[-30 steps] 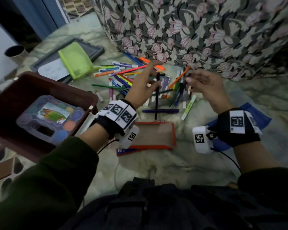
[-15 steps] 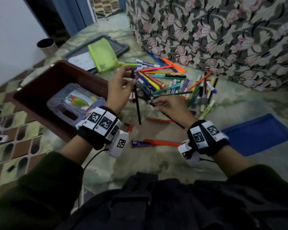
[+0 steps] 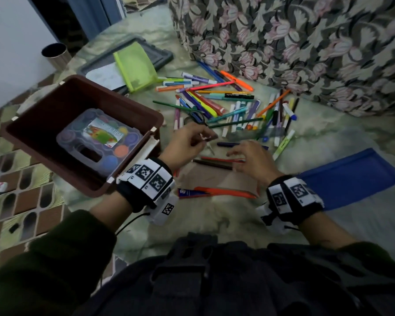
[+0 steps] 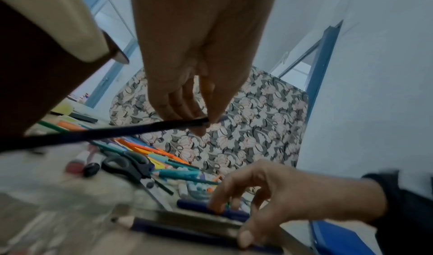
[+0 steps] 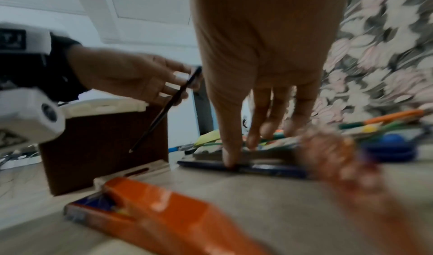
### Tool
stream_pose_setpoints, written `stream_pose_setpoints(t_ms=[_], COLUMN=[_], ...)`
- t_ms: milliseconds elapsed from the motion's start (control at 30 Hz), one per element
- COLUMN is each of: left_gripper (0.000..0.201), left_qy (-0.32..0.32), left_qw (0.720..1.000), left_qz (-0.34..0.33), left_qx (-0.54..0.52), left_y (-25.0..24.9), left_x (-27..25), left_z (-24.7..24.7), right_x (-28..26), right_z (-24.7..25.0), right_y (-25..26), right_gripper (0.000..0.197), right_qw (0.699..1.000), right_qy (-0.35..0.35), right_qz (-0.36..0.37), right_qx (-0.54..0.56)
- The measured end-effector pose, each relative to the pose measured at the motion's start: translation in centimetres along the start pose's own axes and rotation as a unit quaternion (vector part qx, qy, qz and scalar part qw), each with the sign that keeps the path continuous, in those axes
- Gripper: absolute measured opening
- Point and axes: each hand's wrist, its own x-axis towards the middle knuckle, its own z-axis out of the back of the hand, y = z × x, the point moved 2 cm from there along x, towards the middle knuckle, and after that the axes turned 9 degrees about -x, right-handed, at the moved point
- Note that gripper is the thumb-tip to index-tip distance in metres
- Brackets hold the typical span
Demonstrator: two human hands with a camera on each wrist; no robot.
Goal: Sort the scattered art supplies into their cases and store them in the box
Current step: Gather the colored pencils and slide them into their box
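One pencil [image 5: 165, 109], tip downward

Dim, cool indoor light; wide-angle bending at edges; heavy motion blur in wrist views.

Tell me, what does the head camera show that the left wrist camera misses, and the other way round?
Only the head view shows the inside of the brown box, where a clear paint case lies, plus the green pouch and the metal cup. Only the left wrist view shows clearly that the left hand pinches a thin dark pencil at its fingertips, and shows the blue door frame behind. Both show the scissors, the scattered pens, the floral cloth, the blue case and the right hand reaching down to a dark blue pen.
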Motion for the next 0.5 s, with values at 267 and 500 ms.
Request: stream_pose_setpoints(t_ms=[267, 500], left_gripper=[0.034, 0.027], left_qy=[0.223, 0.285], left_qw=[0.965, 0.938], left_qz=[-0.035, -0.079], left_qx=[0.135, 0.182], left_y=[0.4, -0.6], left_x=[0.2, 1.8], left_z=[-6.8, -10.7], right_x=[-3.0, -3.5], right_z=[0.3, -0.5], right_y=[-6.3, -6.5], right_gripper=[0.027, 0.020], right_qw=[0.962, 0.955], right_qy=[0.018, -0.034], right_qz=[-0.180, -0.180], right_qx=[0.204, 0.232])
